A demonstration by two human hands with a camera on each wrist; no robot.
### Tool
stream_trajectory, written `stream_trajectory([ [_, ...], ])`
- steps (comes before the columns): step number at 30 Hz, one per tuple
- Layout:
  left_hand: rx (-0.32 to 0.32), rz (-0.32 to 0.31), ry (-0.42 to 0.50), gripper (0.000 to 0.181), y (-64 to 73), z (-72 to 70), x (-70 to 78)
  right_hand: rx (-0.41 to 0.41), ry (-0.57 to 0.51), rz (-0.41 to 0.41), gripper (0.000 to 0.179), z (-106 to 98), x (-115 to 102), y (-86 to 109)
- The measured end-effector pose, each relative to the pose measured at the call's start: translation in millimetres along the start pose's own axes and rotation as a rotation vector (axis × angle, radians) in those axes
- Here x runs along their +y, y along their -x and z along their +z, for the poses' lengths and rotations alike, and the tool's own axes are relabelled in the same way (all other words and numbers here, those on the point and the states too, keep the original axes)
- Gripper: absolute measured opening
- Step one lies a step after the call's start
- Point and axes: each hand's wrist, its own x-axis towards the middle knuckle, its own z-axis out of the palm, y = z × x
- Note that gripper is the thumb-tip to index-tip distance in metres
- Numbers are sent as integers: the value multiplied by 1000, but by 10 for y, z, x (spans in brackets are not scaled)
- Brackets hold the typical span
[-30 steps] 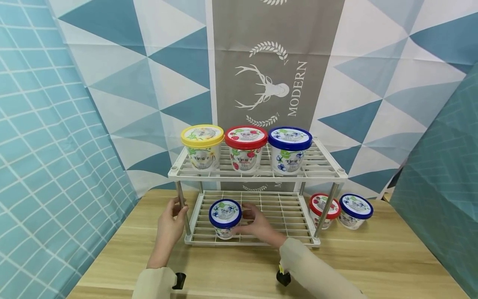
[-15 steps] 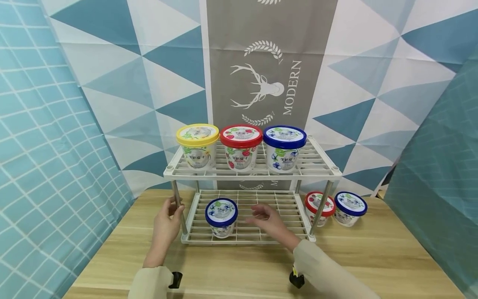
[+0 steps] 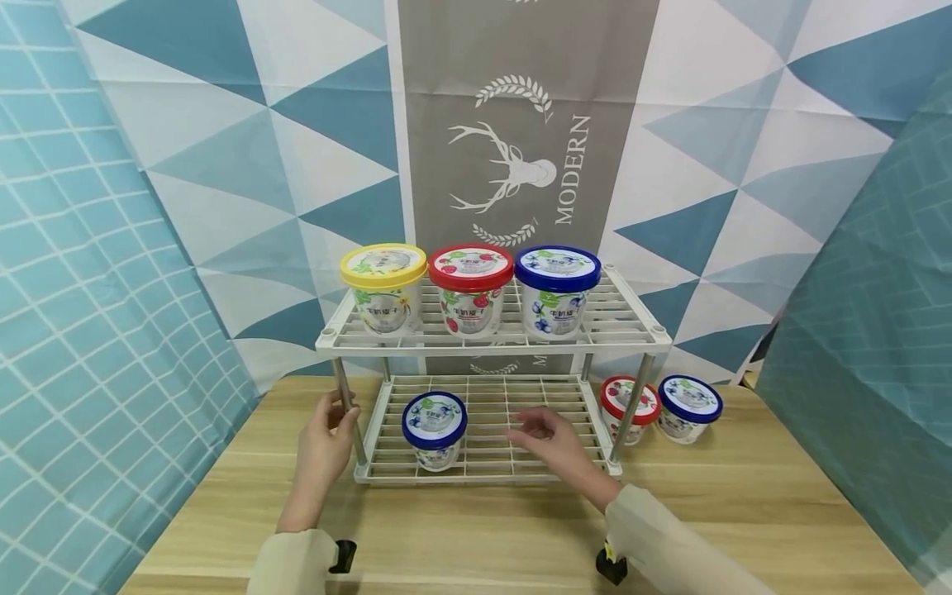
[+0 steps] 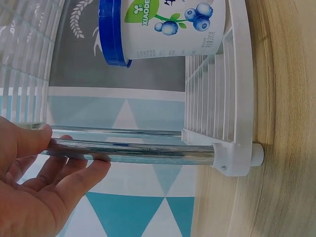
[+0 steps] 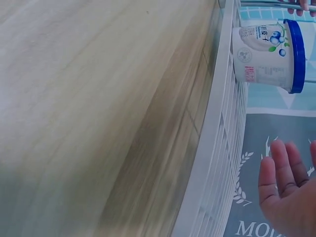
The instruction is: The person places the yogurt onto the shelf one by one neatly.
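Note:
A white two-tier wire rack (image 3: 491, 350) stands on the wooden table. My left hand (image 3: 325, 445) holds its front left metal post (image 4: 143, 151), thumb on one side and fingertips on the other. On the left part of the lower shelf sits a blue-lidded tub (image 3: 435, 420) with blueberries printed on it, upright and untouched. To its right, my right hand (image 3: 556, 446) hovers over the same shelf, fingers loosely bent and holding nothing. In the right wrist view, a gap separates those fingers (image 5: 281, 168) from the tub.
The upper shelf carries a yellow-lidded tub (image 3: 383, 289), a red-lidded tub (image 3: 471, 291) and a larger blue-lidded tub (image 3: 558, 292). Right of the rack, another red-lidded tub (image 3: 630, 405) stands partly behind a post, beside a blue-lidded one (image 3: 688, 407). Patterned cloth (image 3: 513, 165) hangs behind.
My right hand has let go of the blue-lidded tub on the lower shelf and moved right, away from it. My left hand stays on the post. The head view has shifted slightly.

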Motion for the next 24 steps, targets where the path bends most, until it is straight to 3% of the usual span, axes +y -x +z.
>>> stream_trajectory([
  [10,-21,-15,-14,25,0,-4,-22,30,-6,73,38,-127,31,113],
  [24,-43,-31,-9,27,-14,-12,-27,111,-47,81,42,-353,22,287],
])
